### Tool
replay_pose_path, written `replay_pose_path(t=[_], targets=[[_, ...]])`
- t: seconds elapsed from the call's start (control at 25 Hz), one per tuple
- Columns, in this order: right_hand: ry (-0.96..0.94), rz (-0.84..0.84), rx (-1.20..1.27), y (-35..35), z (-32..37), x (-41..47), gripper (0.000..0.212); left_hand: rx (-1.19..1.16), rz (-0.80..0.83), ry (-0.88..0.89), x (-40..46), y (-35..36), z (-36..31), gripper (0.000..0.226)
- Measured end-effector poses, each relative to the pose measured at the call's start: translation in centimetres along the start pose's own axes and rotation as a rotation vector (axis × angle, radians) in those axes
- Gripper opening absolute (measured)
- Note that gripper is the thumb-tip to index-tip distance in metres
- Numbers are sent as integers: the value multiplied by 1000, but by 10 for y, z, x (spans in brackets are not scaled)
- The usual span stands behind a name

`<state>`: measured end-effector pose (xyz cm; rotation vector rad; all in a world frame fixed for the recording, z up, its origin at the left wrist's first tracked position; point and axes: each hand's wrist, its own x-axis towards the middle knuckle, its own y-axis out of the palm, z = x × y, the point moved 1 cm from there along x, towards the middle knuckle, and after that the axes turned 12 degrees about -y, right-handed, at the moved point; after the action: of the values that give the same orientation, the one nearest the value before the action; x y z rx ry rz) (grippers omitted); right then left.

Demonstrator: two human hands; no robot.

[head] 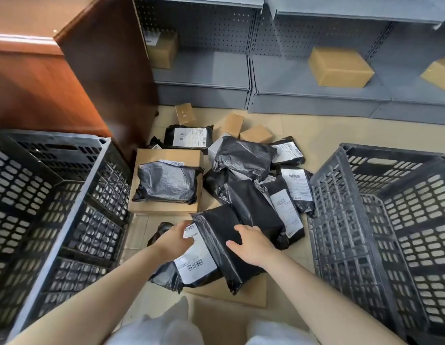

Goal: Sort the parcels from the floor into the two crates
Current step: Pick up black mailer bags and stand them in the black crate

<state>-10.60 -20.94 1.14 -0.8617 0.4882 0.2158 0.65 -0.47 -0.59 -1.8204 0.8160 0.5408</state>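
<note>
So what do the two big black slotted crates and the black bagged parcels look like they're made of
Black slotted crates: likely rigid moulded plastic, matte, given the uniform moulded slots. Black bagged parcels: thin plastic film by the look, slightly glossy, wrinkled and creased, with white paper-like labels.

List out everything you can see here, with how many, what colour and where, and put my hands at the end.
Crates: two, black plastic, both empty; left crate and right crate either side of the pile.
Bagged parcels: about ten, black with white labels, heaped on the floor between the crates.
Flat box: one, brown, on the floor with one bagged parcel on top.
Small boxes: three, brown, on the floor behind the pile.
Shelf boxes: three, brown, on the grey shelving.
Cabinet: one, reddish wood, back left.
Left hand: resting on a labelled parcel.
Right hand: fingers on a black parcel.
</note>
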Motion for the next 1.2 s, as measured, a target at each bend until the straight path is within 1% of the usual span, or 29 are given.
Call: replay_pose_path(t=[0.16, 0.24, 0.28, 0.36, 0.48, 0.64, 0.68, 0.8, 0.96, 1.08, 1.2], targets=[[31, 100, -22, 9, 8, 13, 89, -90, 162, -76, 7, 12, 1, 66], [49, 139, -67, 18, 9, 19, 93, -111, 187, -93, 11, 17, 3, 65], [56, 135, -90, 21, 8, 21, 91, -112, 185, -88, 12, 17, 3, 65], [46, 92, -158, 24, 8, 23, 81, -110, 174, -75, 13, 17, 2, 65], [1, 13, -255, 25, 12, 23, 52, -102, 177, -85, 15, 17, 4, 63], [-49, -125, -209, 23, 18, 15, 18, -119, 172, -90, 14, 16, 5, 61], [-51, -143, -194, 21, 19, 14, 14, -132, 167, -95, 14, 16, 5, 60], [-10, -180, -32, 15, 15, 12, 22, -163, 180, -113, 13, 18, 5, 57], [71, -300, 344, -6, 5, 8, 24, -208, 190, -107, 6, 15, 0, 54], [113, -360, 665, -18, -1, 2, 24, -396, 242, -117, -4, 10, -7, 55], [130, -407, 1043, -26, -5, -1, 19, -583, 358, -102, -16, 1, -17, 51]])
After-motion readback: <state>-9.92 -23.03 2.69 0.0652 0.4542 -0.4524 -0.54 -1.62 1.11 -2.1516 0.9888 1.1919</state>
